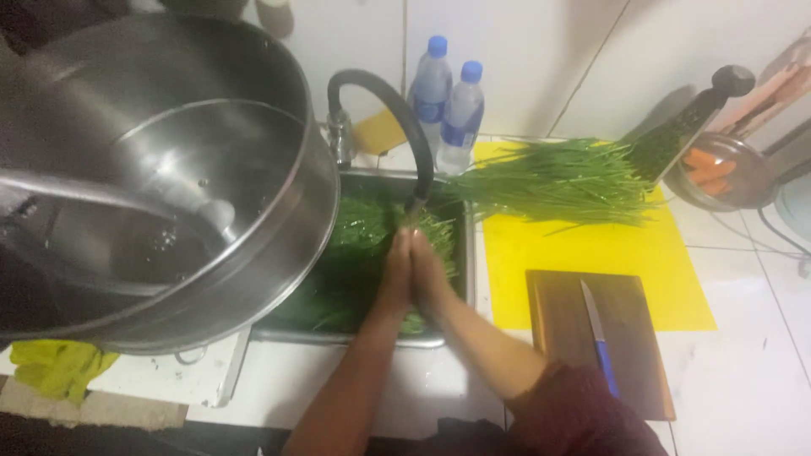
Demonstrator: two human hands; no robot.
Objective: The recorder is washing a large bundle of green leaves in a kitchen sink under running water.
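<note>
Greens point(363, 245) fill the sink point(470, 253) at the middle of the view, wet and dark, and both hands are down among them. The left hand point(397, 274) and the right hand point(427, 274) are pressed palm to palm, fingers straight and pointing toward 12 o'clock, right under the mouth of the black hose tap point(397, 110). Neither hand is clenched; whether a few stems are caught between the palms cannot be told, though the fingertips touch the greens.

Judging by how things lie, the washing is partly done. One batch is in the sink and under the tap. A second bundle point(557, 181) lies dry-looking on the yellow mat point(591, 262) at 2 o'clock from the hands, not yet in the sink. The knife point(598, 338) rests untouched on the dark board point(625, 338) at 4 o'clock, with no cut pieces on it, so any chopping seems not begun.

A big steel pot point(169, 186) at 9 o'clock overhangs the sink's left edge; it holds only drops of water. Two bottles point(448, 101) stand on the tabletop point(743, 371) at 12 o'clock behind the sink. A yellow cloth point(59, 367) lies at 8 o'clock.
</note>
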